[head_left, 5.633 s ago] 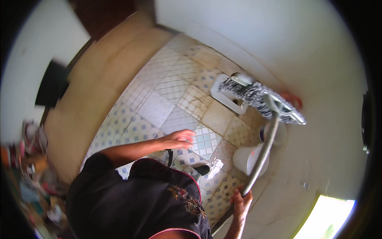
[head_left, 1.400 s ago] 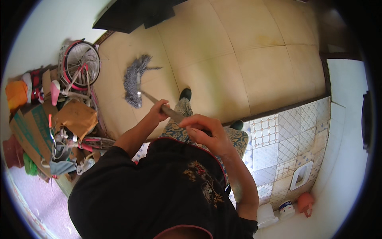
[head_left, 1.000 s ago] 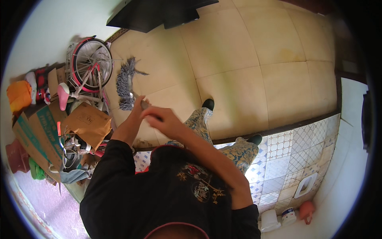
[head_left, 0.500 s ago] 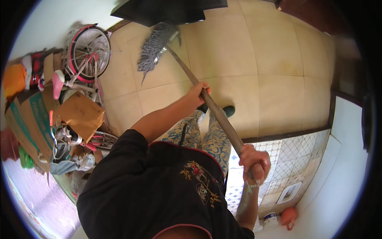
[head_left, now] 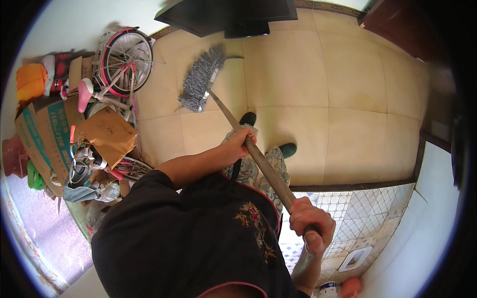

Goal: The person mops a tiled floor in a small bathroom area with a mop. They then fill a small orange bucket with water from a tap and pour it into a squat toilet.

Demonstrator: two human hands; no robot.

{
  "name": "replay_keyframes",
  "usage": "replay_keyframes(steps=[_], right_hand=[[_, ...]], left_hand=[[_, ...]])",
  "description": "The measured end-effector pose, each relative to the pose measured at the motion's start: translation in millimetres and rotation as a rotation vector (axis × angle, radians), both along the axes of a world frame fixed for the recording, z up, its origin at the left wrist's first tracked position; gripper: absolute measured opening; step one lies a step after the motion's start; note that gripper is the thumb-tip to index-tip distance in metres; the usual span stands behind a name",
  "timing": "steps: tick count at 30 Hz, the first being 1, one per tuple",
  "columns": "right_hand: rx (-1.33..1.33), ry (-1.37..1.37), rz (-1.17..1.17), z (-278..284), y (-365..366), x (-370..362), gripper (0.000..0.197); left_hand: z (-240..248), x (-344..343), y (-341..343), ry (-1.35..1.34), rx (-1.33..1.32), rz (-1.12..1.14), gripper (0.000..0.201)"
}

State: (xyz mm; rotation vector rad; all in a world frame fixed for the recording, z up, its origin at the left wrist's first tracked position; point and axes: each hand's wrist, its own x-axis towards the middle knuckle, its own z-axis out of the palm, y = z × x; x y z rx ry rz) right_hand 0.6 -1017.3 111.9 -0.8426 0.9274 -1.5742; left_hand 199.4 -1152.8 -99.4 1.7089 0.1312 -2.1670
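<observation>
A mop [head_left: 270,175] with a long wooden handle slants across the view in front of my body. Its grey string head [head_left: 202,79] lies on the beige tiles at the far left of centre, fringe spread to the left. Partway down the handle, my left hand [head_left: 240,145] is wrapped round the wood. My right hand [head_left: 313,224] grips the upper end, close to my right side. Both of my dark shoes stand on the floor beside the handle, the left one [head_left: 247,118] farther forward than the right one [head_left: 287,150].
At left, a pink and white bicycle [head_left: 130,62] stands among cardboard boxes [head_left: 52,130], bags and an orange bundle [head_left: 31,82]. A black screen-like object [head_left: 226,16] is at the far edge. Right of me, a dark threshold [head_left: 355,187] borders a patterned-tile area with a white squat toilet [head_left: 356,259].
The mop head has swung nearer to me, its fringe turning upright and fanning left. Both hands have drawn back slightly with the handle, and my left foot shows farther out.
</observation>
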Motion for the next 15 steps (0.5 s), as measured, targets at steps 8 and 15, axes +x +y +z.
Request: replay_keyframes(steps=[8, 15], right_hand=[[0.185, 0.006, 0.134, -29, -108, 65, 0.017], [0.118, 0.026, 0.281, -80, -242, 187, 0.018]], left_hand=[[-23, 74, -118, -0.078, -0.136, 0.156, 0.011], [-62, 202, -271, -0.136, -0.424, 0.063, 0.013]])
